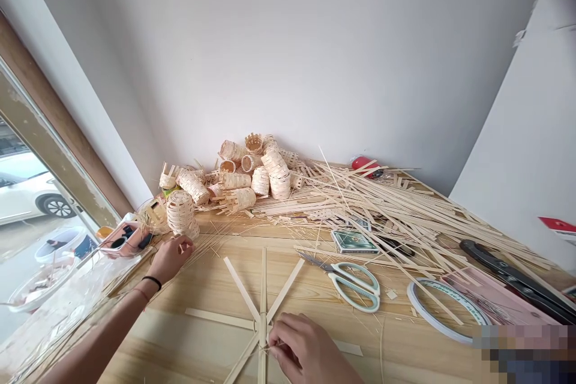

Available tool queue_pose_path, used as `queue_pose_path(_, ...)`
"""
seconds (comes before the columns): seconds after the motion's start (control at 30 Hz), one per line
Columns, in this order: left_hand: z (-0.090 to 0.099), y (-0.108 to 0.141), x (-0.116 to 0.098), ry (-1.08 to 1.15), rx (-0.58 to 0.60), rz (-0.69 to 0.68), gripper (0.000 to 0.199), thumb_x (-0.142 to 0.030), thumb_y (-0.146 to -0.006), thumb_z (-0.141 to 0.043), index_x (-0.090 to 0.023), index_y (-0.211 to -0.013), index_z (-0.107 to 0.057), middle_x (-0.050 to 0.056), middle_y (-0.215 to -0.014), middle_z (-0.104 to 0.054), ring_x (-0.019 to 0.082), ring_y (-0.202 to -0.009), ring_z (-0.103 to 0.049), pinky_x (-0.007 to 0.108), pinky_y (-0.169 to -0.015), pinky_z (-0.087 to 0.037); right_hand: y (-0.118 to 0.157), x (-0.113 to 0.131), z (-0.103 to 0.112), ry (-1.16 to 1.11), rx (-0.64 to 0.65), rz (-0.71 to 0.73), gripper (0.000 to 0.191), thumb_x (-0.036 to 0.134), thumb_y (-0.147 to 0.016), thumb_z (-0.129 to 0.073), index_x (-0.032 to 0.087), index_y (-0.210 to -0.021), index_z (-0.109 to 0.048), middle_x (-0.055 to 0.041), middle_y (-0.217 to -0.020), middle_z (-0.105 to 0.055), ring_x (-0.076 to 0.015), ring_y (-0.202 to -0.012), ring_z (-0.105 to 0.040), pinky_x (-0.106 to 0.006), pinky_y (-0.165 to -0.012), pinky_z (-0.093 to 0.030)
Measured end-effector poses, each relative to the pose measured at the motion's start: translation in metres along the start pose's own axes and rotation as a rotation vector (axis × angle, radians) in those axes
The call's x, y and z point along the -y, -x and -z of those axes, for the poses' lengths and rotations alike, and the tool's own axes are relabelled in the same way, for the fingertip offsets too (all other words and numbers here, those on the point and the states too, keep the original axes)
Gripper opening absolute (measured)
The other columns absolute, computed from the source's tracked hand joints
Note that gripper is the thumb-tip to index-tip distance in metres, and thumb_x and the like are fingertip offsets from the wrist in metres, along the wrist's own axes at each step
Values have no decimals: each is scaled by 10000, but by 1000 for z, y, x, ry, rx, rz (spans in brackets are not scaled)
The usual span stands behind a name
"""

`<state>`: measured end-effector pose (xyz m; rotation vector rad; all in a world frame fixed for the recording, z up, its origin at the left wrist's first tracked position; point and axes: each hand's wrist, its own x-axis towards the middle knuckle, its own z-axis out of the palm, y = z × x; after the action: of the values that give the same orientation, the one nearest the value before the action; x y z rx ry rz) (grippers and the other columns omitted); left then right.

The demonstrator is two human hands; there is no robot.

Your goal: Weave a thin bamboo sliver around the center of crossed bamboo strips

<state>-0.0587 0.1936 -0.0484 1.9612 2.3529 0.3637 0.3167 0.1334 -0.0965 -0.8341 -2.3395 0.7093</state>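
Flat bamboo strips [243,288] lie crossed in a star on the table in front of me. At the crossing, my right hand [306,345] is closed with its fingertips pinched on a thin bamboo strand [269,347]. Farther out to the left, my left hand [173,258] is closed in a pinch; what it holds, if anything, is too fine to make out. Just behind that hand stands a small woven bamboo basket [180,213]. Scissors [348,279] with pale green handles lie to the right of the star.
Several woven baskets [274,171] are heaped against the wall. Loose strips [405,210] spread across the back right, around a green card box [355,241]. A roll of tape [445,309] and a black-handled tool [508,276] lie right; a pink container [123,240] stands left.
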Motion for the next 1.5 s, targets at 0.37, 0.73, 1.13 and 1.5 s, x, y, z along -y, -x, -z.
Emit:
queue_pose_path(0.37,-1,-2,-26,-43,78,-87,228,-373,-1000,-644,-151,-1039,-685,46,-1011,-706,191,-897,-683,393,-841,-580,-1,7,7,-57,88,-91,171,72,-901,-568,193,-850,-677,-23,-892,-713,-175,-813,-639,-261,-767,-448)
queue_pose_path(0.73,0,-12,-42,-96,94,-9,235,-359,-1000,-651,-143,-1087,-685,61,-1069,-714,206,-951,-698,415,-865,-593,0,8,12,-42,77,-93,173,90,-940,-568,197,-884,-691,-19,-928,-725,-177,-839,-660,-264,-782,-453)
queue_pose_path(1.13,-1,-13,-28,-38,109,-61,222,-342,-1003,-649,-145,-1097,-689,67,-1104,-717,216,-997,-699,435,-906,-587,-1,14,18,13,95,-79,178,85,-949,-567,199,-871,-680,-20,-919,-716,-179,-835,-660,-263,-765,-450)
queue_pose_path(1.5,19,-9,-16,9,55,-64,205,-336,-1008,-641,-145,-1063,-690,60,-1084,-717,213,-987,-697,427,-905,-582,1,8,10,-13,53,-49,175,72,-929,-575,203,-867,-671,-5,-916,-714,-169,-829,-654,-258,-772,-444)
